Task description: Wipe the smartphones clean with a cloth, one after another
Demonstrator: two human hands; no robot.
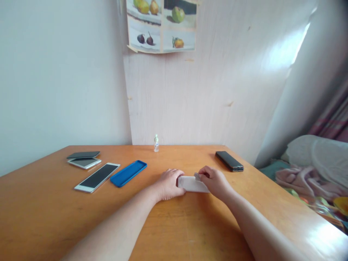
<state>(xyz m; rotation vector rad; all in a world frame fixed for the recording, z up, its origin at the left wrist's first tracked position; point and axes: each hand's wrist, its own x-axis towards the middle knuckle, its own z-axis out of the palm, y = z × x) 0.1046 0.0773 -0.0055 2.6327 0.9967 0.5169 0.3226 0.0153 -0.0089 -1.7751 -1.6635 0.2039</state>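
Note:
A white phone lies face down on the wooden table in front of me, its long side running left to right. My left hand grips its left end, thumb along the near edge and fingers along the far edge. Above the phone's back, my right hand is closed in a pinch on a small greyish-white cloth, which touches the surface. The phone's right end is partly hidden by my right hand.
Left of my hands lie a blue phone case, a white phone with a dark screen and two stacked phones. A small spray bottle stands at the back. Black stacked phones lie back right. Bedding is beyond the right edge.

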